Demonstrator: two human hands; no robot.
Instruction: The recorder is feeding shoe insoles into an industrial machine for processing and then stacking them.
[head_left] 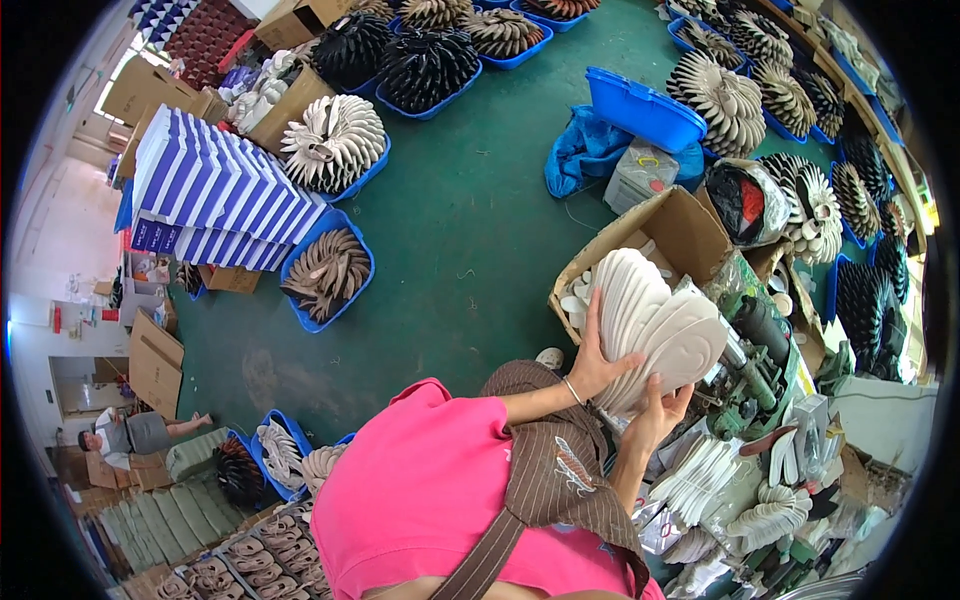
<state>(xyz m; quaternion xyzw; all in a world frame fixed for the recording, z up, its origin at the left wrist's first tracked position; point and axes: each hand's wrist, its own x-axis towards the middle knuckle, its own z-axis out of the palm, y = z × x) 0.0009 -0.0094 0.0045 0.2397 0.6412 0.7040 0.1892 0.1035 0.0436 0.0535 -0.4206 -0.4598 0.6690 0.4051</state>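
Note:
A thick, fanned stack of white insoles (655, 325) is held between my two hands, above the near edge of an open cardboard box. My left hand (598, 362), with a bracelet at the wrist, grips the stack's left side, its thumb across the edges. Lower down, my right hand (655, 412) is closed on the bottom end of the same stack. Small white pieces show inside the cardboard box (692, 232). Just right of the stack stands a green machine (765, 345). More white insoles (695, 482) lie in a pile below my right hand, beside a curved row of insoles (770, 517).
Blue baskets (330, 312) with spiralled stacks of insoles stand about the green floor (440, 220). Blue-and-white boxes (220, 180) are piled at left. An upturned-looking blue bin (645, 108) sits beyond the carton. Another person (125, 437) is at the far left. Rows of shoes (255, 565) lie lower left.

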